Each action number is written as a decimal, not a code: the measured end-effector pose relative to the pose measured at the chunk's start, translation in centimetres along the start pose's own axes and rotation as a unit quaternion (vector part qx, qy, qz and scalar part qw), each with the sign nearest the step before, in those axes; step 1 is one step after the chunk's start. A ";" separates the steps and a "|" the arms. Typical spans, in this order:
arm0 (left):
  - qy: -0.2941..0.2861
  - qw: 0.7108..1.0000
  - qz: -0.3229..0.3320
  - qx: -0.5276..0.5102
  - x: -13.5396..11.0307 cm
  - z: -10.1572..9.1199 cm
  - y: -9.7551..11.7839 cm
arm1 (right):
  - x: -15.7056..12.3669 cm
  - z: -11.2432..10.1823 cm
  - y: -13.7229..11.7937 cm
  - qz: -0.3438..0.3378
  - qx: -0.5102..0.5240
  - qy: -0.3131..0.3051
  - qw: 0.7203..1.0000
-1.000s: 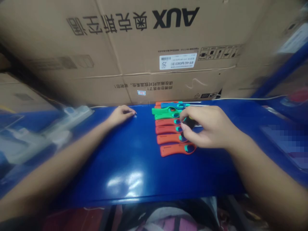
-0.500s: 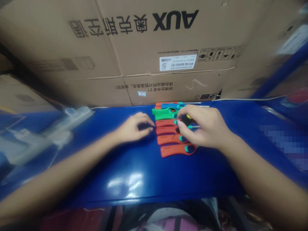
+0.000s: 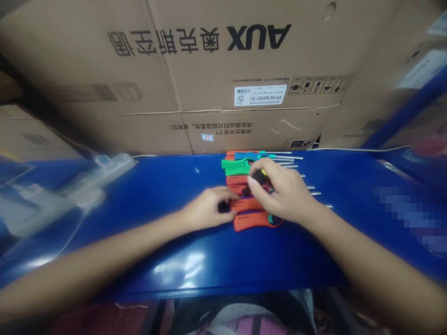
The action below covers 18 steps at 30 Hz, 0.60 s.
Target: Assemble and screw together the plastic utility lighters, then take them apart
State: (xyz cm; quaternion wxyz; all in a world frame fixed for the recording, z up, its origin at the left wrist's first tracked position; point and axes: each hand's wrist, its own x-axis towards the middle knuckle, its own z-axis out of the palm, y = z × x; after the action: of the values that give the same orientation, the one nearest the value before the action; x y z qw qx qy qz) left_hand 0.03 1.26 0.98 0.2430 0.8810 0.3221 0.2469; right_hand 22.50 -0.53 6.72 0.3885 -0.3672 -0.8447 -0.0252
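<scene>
Nearest, an orange utility lighter (image 3: pixel 251 221) lies on the blue tabletop (image 3: pixel 167 186). Beside it, the left hand (image 3: pixel 209 209), fingers narrowed, pinches a second orange lighter (image 3: pixel 247 204); the right hand (image 3: pixel 279 188) grips a screwdriver-like tool (image 3: pixel 258 177). Farther, green lighters (image 3: pixel 234 164) lie aligned; whether any has been worked on cannot be told.

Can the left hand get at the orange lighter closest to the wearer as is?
Likely yes: the left hand is right by the handle end of that orange lighter, and nothing covers the handle.
</scene>
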 end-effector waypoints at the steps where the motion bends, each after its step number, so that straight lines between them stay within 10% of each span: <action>1: 0.003 1.000 -0.004 -0.009 0.0 0.1 0.0 | 0.0 0.1 0.0 -0.001 -0.002 -0.004 1.000; 18: 0.030 0.998 0.017 -0.050 -0.6 1.7 -0.7 | 0.0 -0.5 0.1 -0.018 -0.021 0.004 1.000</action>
State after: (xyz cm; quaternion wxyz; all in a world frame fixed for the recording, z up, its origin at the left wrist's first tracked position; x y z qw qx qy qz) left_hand 0.30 0.82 -0.88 0.2731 0.8653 0.3012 0.2931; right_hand 22.90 -0.61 6.97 0.3838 -0.3600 -0.8488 -0.0518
